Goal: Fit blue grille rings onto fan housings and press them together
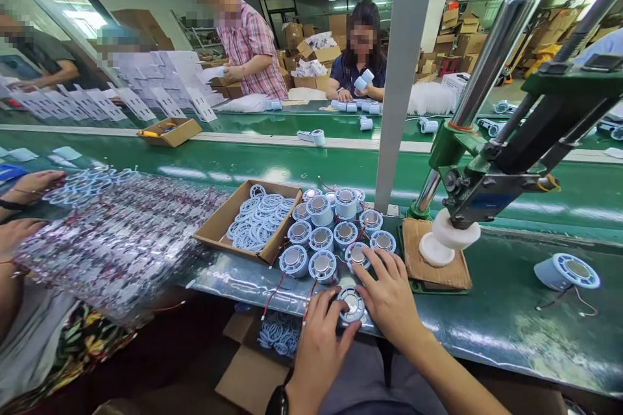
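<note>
At the near edge of the green bench, my left hand (318, 340) and my right hand (387, 295) both grip a round light-blue motor housing (351, 304) with a silver centre. Fingers of each hand curl round its rim. Just beyond it stands a cluster of several similar housings (331, 230) with red and black wires. A cardboard box of light-blue rings (253, 220) lies to the left of that cluster.
A green hand press (491, 175) with a white ram stands on a wooden pad (433, 269) to the right. One housing (567, 270) lies far right. A co-worker's hands (22, 207) rest by plastic-wrapped parts (117, 240) at left. Two people sit beyond the conveyor (292, 162).
</note>
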A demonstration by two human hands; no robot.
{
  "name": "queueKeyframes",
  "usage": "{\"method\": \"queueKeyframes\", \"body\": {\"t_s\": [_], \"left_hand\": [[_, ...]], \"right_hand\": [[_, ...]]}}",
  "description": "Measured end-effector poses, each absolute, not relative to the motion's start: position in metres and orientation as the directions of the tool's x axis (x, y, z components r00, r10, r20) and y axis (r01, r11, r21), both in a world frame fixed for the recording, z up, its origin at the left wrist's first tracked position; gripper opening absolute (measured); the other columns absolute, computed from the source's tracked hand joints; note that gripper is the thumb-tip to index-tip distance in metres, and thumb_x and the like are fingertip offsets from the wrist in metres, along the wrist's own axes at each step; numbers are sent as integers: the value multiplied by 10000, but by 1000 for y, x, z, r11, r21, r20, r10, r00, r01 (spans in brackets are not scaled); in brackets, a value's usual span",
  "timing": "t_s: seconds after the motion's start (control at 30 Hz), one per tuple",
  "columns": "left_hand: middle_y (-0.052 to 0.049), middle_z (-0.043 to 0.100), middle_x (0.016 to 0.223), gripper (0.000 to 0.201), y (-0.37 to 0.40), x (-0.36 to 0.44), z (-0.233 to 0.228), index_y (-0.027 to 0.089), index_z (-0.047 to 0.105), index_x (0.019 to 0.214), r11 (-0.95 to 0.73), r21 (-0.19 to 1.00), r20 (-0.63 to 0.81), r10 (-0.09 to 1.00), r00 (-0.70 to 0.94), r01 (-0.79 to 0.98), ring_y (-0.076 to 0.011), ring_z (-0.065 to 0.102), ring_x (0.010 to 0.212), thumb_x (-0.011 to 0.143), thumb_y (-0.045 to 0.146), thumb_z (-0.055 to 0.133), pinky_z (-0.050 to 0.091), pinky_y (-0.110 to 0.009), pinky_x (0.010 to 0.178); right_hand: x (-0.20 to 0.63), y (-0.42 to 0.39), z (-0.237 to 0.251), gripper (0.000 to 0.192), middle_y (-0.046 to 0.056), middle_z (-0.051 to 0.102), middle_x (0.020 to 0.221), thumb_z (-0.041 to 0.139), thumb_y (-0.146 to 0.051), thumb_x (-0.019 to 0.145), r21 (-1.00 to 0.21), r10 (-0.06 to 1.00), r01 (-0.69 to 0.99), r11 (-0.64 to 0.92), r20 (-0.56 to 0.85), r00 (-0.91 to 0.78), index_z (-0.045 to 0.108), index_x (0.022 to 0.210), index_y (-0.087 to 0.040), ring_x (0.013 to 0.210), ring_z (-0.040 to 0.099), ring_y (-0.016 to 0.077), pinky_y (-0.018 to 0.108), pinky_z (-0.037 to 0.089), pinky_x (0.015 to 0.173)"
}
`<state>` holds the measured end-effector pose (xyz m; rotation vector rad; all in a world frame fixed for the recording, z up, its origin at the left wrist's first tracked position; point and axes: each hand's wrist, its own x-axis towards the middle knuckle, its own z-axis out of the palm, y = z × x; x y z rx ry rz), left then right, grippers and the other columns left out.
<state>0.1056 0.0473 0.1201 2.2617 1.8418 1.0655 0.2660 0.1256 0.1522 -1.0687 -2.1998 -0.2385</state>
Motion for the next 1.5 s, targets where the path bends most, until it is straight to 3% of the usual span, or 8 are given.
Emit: {"method": "queueKeyframes", "body": {"t_s": [0.13, 0.37, 0.67, 0.87, 1.13, 1.23, 1.4, 1.5], "left_hand": [[-123, 721, 1160, 85, 47, 102, 121, 231, 603, 956, -305, 438, 468, 881, 75, 845, -336, 682, 1069, 908, 177, 648, 603, -506, 851], [-116, 731, 1201, 170, 51, 103, 120, 231, 583, 937, -321, 459, 448, 889, 96, 828, -346, 652, 1072, 862, 125, 693, 589, -499, 844], [-198, 559, 1488, 783, 59, 117, 133, 181, 336, 1542, -451, 419, 321, 885, 337, 788, -380, 542, 1279, 834, 152, 671, 497, -567, 1017], [-164, 646, 1343, 735, 75, 114, 144, 189, 380, 1527, -475, 474, 225, 879, 420, 741, -335, 558, 1218, 841, 112, 633, 508, -524, 1023], [-150, 579, 1487, 726, 88, 117, 145, 236, 402, 1518, -550, 420, 208, 832, 514, 721, -370, 544, 1260, 848, 128, 659, 496, -572, 1019], [-135, 692, 1316, 605, 87, 121, 144, 247, 416, 1484, -532, 494, 319, 847, 426, 687, -329, 622, 1171, 927, 214, 650, 549, -502, 966], [-134, 711, 1143, 871, 70, 147, 148, 202, 183, 1594, -463, 599, 489, 858, 160, 654, -276, 714, 1011, 939, 546, 643, 593, -427, 906], [-140, 678, 1125, 837, 65, 164, 153, 182, 298, 1561, -444, 562, 461, 869, 182, 698, -296, 703, 1018, 904, 495, 712, 602, -423, 871]], "right_hand": [[277, 117, 154, 27, 90, 720, 1191, 642, -234, 940, -170, 635, 730, 662, 646, -424, 666, 951, -227, 1165, 571, 293, 484, 368, 1064], [324, 82, 152, 140, 113, 693, 1138, 554, -175, 979, -333, 669, 650, 683, 642, -374, 566, 842, -202, 1076, 615, 259, 399, 508, 895], [359, 66, 142, 371, 177, 639, 1334, 532, -156, 946, -476, 751, 613, 631, 572, -329, 553, 1316, -163, 1244, 633, 253, 369, 588, 970], [354, 69, 126, 438, 156, 658, 1312, 590, -194, 940, -543, 794, 616, 571, 557, -246, 517, 1372, -209, 1213, 671, 260, 383, 620, 952], [364, 64, 127, 409, 152, 691, 1257, 607, -227, 948, -559, 804, 632, 537, 565, -183, 539, 1349, -185, 1184, 694, 254, 364, 624, 961], [357, 59, 127, 446, 135, 731, 1204, 629, -217, 929, -574, 823, 662, 481, 556, -116, 522, 1362, -186, 1106, 739, 255, 366, 638, 938], [328, 56, 123, 574, 136, 745, 1218, 605, -138, 882, -606, 834, 647, 462, 545, -85, 461, 1435, -188, 1076, 763, 261, 357, 653, 911], [315, 56, 120, 638, 137, 745, 1220, 539, -88, 865, -601, 796, 638, 481, 604, -32, 418, 1483, -188, 1081, 762, 260, 370, 658, 904]]}}
